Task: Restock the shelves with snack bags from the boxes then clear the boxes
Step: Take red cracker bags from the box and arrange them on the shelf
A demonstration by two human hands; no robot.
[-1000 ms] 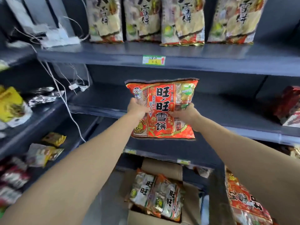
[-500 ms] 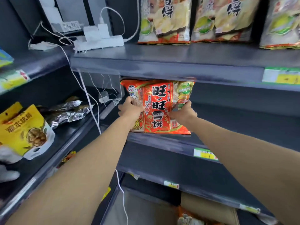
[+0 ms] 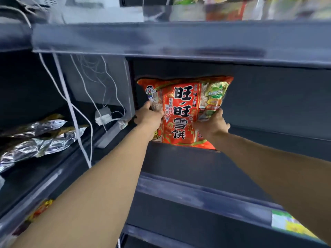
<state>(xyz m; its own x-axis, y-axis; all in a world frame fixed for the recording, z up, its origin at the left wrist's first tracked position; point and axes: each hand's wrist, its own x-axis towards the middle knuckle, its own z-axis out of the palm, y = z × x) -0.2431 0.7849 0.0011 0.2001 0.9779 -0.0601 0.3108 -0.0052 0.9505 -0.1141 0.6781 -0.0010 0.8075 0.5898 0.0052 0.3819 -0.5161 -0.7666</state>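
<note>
Clamping red snack bag (image 3: pixel 180 111) upright on dark grey shelf (image 3: pixel 179 167): left hand (image 3: pixel 148 117), right hand (image 3: pixel 213 124).

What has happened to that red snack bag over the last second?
The red snack bag moved forward, from the air in front of the shelves into the middle shelf, where it now stands upright near the back wall. The left hand and right hand have gripped its sides all along; nothing was let go. The silver packets on the side shelf lay unmoved.
</note>
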